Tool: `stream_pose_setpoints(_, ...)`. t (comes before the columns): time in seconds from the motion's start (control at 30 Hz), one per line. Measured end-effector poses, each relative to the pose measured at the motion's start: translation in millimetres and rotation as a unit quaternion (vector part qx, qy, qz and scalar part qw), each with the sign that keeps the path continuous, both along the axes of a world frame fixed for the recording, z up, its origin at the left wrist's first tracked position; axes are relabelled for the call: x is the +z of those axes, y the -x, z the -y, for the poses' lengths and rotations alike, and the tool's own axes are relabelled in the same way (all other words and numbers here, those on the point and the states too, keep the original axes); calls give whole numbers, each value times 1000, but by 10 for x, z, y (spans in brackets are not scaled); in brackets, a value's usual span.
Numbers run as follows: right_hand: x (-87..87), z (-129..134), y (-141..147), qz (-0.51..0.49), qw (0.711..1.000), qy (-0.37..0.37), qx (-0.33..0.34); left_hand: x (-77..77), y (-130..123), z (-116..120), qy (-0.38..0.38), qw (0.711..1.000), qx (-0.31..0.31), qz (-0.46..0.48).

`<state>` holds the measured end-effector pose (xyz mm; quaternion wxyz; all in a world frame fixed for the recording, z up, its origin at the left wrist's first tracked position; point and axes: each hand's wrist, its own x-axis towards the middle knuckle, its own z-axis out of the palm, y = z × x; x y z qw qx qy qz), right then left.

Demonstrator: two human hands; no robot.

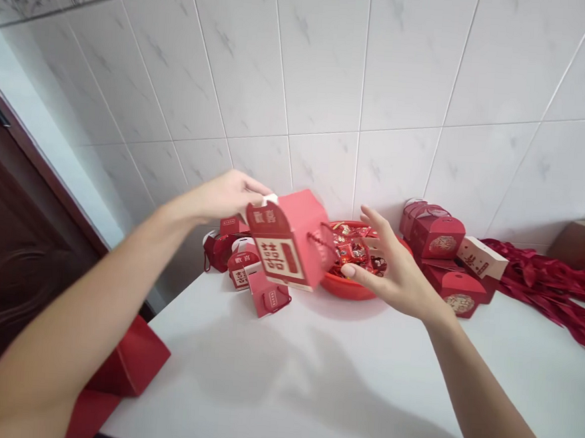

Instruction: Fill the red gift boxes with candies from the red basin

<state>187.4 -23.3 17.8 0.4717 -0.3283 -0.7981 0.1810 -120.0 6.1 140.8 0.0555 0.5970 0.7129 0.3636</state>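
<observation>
My left hand (236, 196) grips the top flap end of a red paper box (291, 242), which hangs tilted in the air above the table. The box has a cream panel with characters and a twisted red cord handle on its right side. To the right of the box, my right hand (394, 269) is open, thumb and fingers apart, touching nothing. Behind and between them sits a round red basin (350, 290) filled with shiny red wrapped packets (353, 253). Small red boxes (269, 297) stand on the table below the held box.
Stacked red boxes (439, 236) stand right of the basin, beside a cream-and-red box (483, 259). Red ribbons (548, 287) and a cardboard box (581, 242) lie farther right. A large red box (137, 358) is at the white table's (259, 403) left edge. A tiled wall rises behind.
</observation>
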Motion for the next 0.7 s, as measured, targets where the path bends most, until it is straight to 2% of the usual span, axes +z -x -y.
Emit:
stream_pose_setpoints(0.1,52,92,-17,-35,999,24,25,-213,-561,24,52,975,-199,79)
stream_pose_setpoints(0.17,115,154,-76,-32,997,51,42,-329,-820,-1,96,948,-284,103)
stream_pose_setpoints(0.2,146,176,-112,-20,996,64,53,-375,-911,-29,118,937,-307,115)
stream_pose_setpoints(0.27,193,188,-181,-4,991,112,78,-451,-1031,-108,147,920,-328,154)
stream_pose_setpoints(0.33,207,144,-244,-29,978,184,90,-515,-1093,-187,147,903,-334,228)
stream_pose_setpoints(0.43,169,-24,-333,-150,947,275,71,-627,-1137,-228,97,863,-345,356)
stream_pose_setpoints(0.5,128,-167,-391,-242,919,308,43,-733,-1161,-189,29,848,-341,405)
stream_pose_setpoints(0.6,79,-346,-456,-338,881,332,-5,-944,-1210,-73,-98,856,-320,394)
stream_pose_setpoints(0.7,41,-444,-467,-366,868,335,-12,-1185,-1283,26,-193,883,-300,304)
